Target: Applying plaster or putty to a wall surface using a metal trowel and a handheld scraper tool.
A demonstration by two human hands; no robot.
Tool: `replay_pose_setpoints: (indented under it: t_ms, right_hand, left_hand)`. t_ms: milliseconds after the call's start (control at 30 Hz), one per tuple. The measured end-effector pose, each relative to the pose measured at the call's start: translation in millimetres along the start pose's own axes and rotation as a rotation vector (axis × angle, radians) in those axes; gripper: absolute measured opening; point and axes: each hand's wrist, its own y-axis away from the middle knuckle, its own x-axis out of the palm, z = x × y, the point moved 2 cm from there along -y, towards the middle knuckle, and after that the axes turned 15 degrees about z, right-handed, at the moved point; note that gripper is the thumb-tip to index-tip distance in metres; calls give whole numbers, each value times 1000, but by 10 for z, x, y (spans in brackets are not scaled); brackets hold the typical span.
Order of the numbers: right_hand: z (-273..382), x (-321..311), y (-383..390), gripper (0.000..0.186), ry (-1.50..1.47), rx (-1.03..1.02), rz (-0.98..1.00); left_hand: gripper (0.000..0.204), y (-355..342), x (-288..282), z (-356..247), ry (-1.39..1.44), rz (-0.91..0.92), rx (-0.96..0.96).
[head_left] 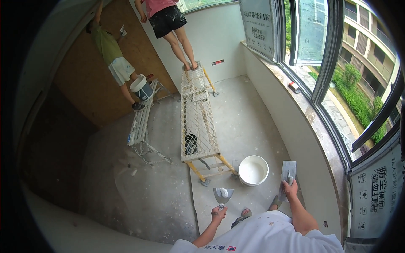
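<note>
From here I'd judge the scraper (219,198) light, its blade springy — best held by the handle (221,206), where the left hand (218,214) grips it, left of the bucket (252,184). Its white lump (224,192) looks soft, apt to slide. The right hand (291,189) grips the trowel (285,172), right of the bucket — probably stiff, light. Scraper blade grey, fan-shaped; trowel rectangular.

Upper garment: white short-sleeved shirt (274,232), lightly spotted. Shirt front: dark lettering (212,248) beside a small red-and-blue emblem (231,248). Forearms: uncovered. Left hand (218,214) and right hand (291,189): bare. Legwear: dark, partly hidden by the shirt. Toes (246,212) of one foot: exposed.
</note>
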Motion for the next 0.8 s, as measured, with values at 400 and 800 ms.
replay_pose_setpoints:
  t_ms: [400, 800]
  right_hand:
    - [722, -187, 602, 36, 108, -70, 69]
    - [1439, 1141, -615, 17, -446, -45, 213]
  left_hand:
    - [27, 139, -75, 333, 70, -70, -47]
    - [36, 233, -266, 387, -28, -127, 14]
